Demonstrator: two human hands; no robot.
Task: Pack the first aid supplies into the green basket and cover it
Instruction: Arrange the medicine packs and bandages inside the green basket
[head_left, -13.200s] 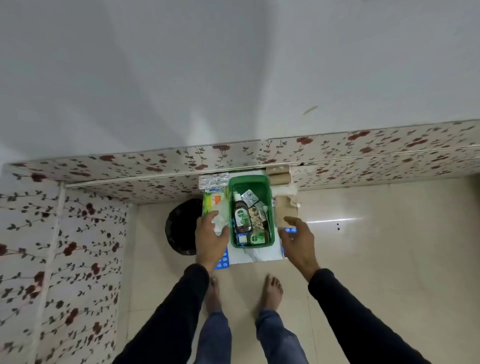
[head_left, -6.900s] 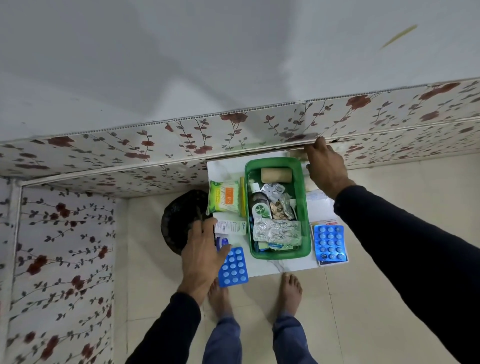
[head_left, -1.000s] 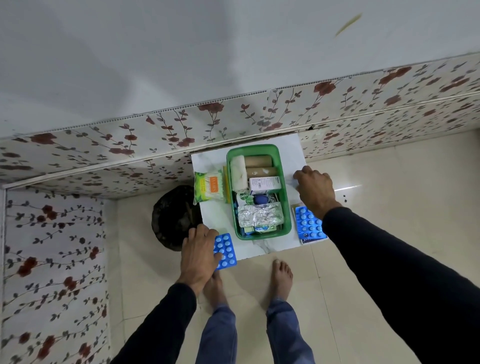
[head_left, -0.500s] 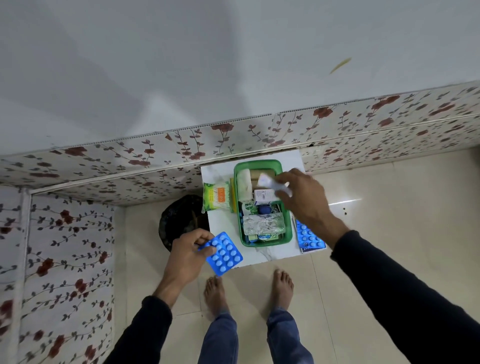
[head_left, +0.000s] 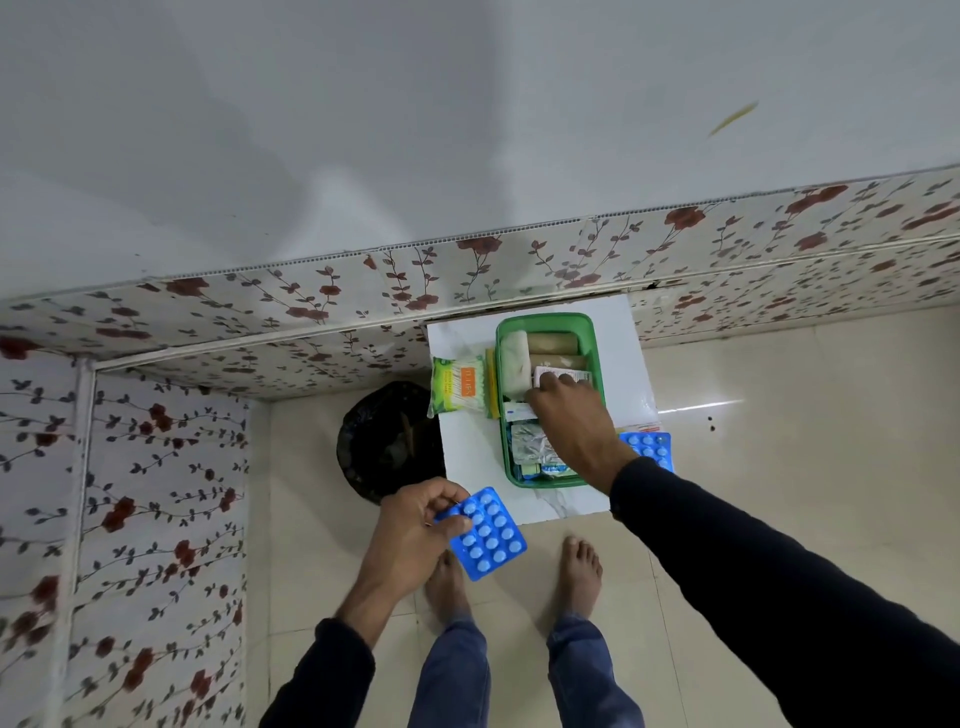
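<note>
- Green basket sits on a small white table, against the floral wall at 12 o'clock.
- Right hand reaches into the basket, fingertips on a white box; its print is too small to read, and the grip cannot be told.
- Left hand pinches a blue blister pack off the table's 7 o'clock corner.
- Another blue pack overhangs the 4 o'clock edge.
- Green cotton-bud packet, orange label unreadable, lies at the basket's 9 o'clock.

A plain white wall is rising above rose-patterned panels. Light is glinting off the cream floor tiles beside the white table.
</note>
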